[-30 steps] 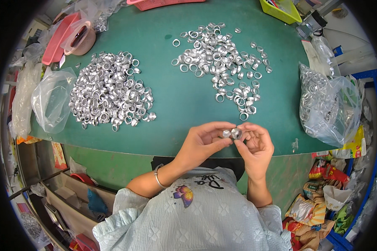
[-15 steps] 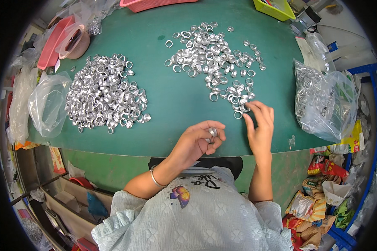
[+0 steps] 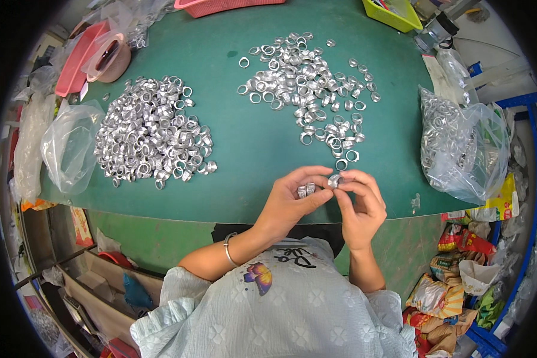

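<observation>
Near the table's front edge, my left hand (image 3: 295, 194) and my right hand (image 3: 362, 206) meet at a silver metal ring (image 3: 334, 181). The right fingertips pinch this ring, and the left thumb and forefinger reach up to it. More rings (image 3: 306, 190) sit in the curl of my left fingers. Just beyond the hands lie two loose rings, with a scattered heap of silver rings (image 3: 298, 74) stretching farther back. To the left stands a larger, denser pile of the same rings (image 3: 152, 134).
A clear bag of rings (image 3: 450, 140) stands at the table's right edge. An open plastic bag (image 3: 71, 146) lies left of the big pile. Pink baskets (image 3: 80, 59) are at the far left, a yellow-green basket (image 3: 394, 15) at the back right.
My right hand has come back from the scattered heap with a ring, down to my left hand. My left hand has moved right and turned, keeping its rings.
</observation>
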`<state>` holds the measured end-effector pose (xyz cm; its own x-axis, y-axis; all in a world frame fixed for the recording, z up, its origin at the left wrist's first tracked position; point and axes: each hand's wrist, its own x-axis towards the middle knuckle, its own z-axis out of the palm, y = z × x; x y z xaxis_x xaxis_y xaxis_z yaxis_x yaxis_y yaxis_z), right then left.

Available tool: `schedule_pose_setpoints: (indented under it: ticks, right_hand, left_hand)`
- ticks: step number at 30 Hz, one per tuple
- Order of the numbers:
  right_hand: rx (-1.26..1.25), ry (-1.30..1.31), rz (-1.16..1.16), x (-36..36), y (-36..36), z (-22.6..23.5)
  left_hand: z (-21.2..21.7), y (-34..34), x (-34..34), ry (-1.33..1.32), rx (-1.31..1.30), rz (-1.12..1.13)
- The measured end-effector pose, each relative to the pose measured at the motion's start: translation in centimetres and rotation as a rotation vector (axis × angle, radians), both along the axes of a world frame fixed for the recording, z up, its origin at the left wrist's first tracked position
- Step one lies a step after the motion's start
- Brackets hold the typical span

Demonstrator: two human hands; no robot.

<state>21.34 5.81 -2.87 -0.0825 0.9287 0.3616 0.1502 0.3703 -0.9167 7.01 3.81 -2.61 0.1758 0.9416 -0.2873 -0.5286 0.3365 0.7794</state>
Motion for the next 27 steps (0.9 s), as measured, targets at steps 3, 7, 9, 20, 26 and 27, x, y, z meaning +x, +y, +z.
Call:
schedule_pose_setpoints:
  ticks: [3, 7, 9, 20, 26, 27]
  right_hand:
    - [0.175, -0.128, -0.037, -0.2, 0.0, 0.3]
    - [0.191, -0.149, -0.039, -0.3, -0.1, 0.8]
    - [0.173, -0.111, 0.01, -0.2, -0.2, 0.8]
    - [0.097, -0.741, -0.085, 3.3, 4.9, -1.2]
    - [-0.236, -0.075, -0.026, 2.8, 3.4, -2.0]
    - [-0.251, -0.037, 0.005, 2.5, 2.8, -1.7]
  left_hand:
    - [-0.1, -0.2, 0.1, 0.022, 0.025, 0.009]
    - [-0.2, -0.4, 0.0, -0.028, -0.019, 0.009]
    - [-0.3, -0.3, 0.0, -0.109, -0.038, 0.006]
    - [0.7, 0.2, -0.9, -0.274, -0.138, 0.036]
    - [-1.2, -0.1, -1.0, -0.239, -0.118, -0.019]
    - [-1.0, 0.0, -0.5, -0.218, -0.109, 0.0]
